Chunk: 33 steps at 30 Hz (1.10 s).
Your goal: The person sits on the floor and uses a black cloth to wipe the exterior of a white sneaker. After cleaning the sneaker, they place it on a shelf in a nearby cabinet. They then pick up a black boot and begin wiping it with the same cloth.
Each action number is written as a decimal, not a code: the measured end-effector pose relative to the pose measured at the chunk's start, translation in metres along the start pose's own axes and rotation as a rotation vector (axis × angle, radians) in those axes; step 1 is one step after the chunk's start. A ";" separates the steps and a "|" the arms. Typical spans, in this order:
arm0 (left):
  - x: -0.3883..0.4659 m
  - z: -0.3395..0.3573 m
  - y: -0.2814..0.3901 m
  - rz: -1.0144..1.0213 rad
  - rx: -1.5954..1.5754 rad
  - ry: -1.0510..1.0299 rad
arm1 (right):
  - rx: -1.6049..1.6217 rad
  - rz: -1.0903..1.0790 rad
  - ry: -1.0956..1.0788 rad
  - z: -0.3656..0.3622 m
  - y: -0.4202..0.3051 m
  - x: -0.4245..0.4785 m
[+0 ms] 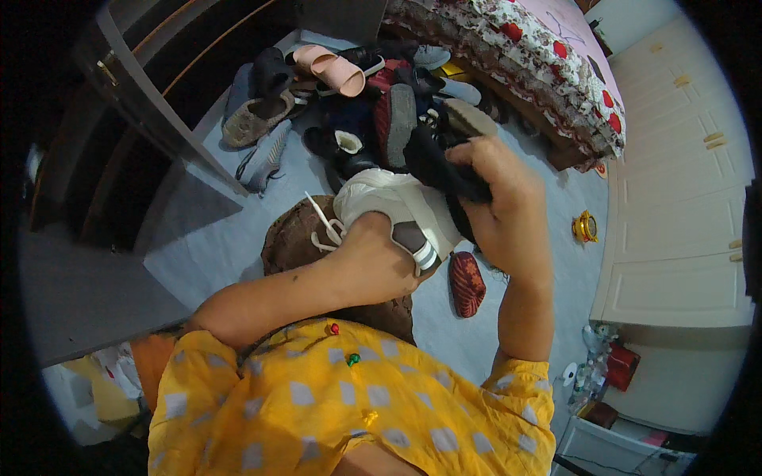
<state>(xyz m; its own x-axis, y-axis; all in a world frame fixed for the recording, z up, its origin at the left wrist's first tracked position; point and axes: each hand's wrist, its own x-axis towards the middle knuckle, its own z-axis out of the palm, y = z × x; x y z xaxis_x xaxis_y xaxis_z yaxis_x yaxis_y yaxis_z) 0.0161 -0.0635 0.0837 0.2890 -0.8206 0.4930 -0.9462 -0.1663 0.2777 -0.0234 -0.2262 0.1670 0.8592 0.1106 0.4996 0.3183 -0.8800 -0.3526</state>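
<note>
My left hand (381, 256) is inside the opening of a white lace-up shoe (381, 190), with the fingers partly hidden by it. White laces hang from the shoe's left side. In my right hand (506, 184) is a black cloth (446, 166), bunched against the shoe's right side. Just beyond both hands lies a heap of footwear, with a pink slide sandal (330, 70) on top, a red shoe with a grey sole (397, 125), and a beige woven shoe (256, 122) at the left edge.
An open dark cabinet door (172, 113) stands at the left. A bed with a floral ruffled cover (536, 71) is at the upper right. A red patterned slipper (467, 284) and a gold-coloured object (585, 227) lie on the floor before white cupboards (667, 238).
</note>
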 end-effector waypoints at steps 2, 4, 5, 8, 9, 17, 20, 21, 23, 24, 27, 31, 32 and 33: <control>0.000 0.003 0.001 -0.015 -0.037 -0.030 | 0.074 0.083 -0.007 -0.001 0.000 0.003; 0.001 0.005 0.000 -0.026 -0.072 -0.060 | 0.190 0.212 0.002 -0.001 0.005 0.002; 0.001 0.006 0.000 -0.030 -0.090 -0.074 | 0.247 0.277 0.007 -0.001 0.007 0.000; -0.001 0.007 -0.004 0.017 -0.040 -0.152 | 0.235 0.274 0.032 0.000 0.005 -0.008; -0.002 0.006 -0.002 -0.002 -0.070 -0.134 | 0.217 0.252 0.047 0.000 0.005 -0.012; 0.000 -0.005 -0.005 -0.520 -1.444 -0.148 | 0.259 0.323 0.196 0.006 0.011 -0.042; 0.000 0.001 0.003 -0.615 -1.847 0.009 | 0.236 0.290 0.268 0.013 0.014 -0.057; -0.001 0.005 0.007 -0.654 -1.921 0.049 | 0.223 0.274 0.295 0.014 0.015 -0.063; 0.000 0.007 0.008 -0.633 -1.924 -0.019 | 0.246 0.270 0.324 0.013 0.011 -0.074; -0.001 0.010 0.010 -0.636 -1.892 -0.034 | 0.259 0.269 0.339 0.013 0.010 -0.078; 0.000 0.006 0.016 -0.591 -1.631 -0.077 | 0.240 0.248 0.313 0.013 0.008 -0.087; -0.008 0.020 0.015 -0.462 -1.252 -0.038 | 0.248 0.289 0.256 0.024 0.009 -0.098; -0.011 0.020 0.011 -0.473 -1.193 -0.098 | 0.245 0.291 0.255 0.032 0.011 -0.103; -0.014 0.019 0.008 -0.484 -1.130 -0.158 | 0.245 0.293 0.256 0.039 0.013 -0.107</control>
<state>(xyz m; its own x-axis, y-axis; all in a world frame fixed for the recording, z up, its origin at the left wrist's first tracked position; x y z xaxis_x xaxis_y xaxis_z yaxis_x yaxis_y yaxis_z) 0.0016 -0.0642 0.0633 0.4788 -0.8760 0.0584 -0.0674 0.0296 0.9973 -0.0955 -0.2313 0.0779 0.8104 -0.2708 0.5196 0.1888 -0.7187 -0.6692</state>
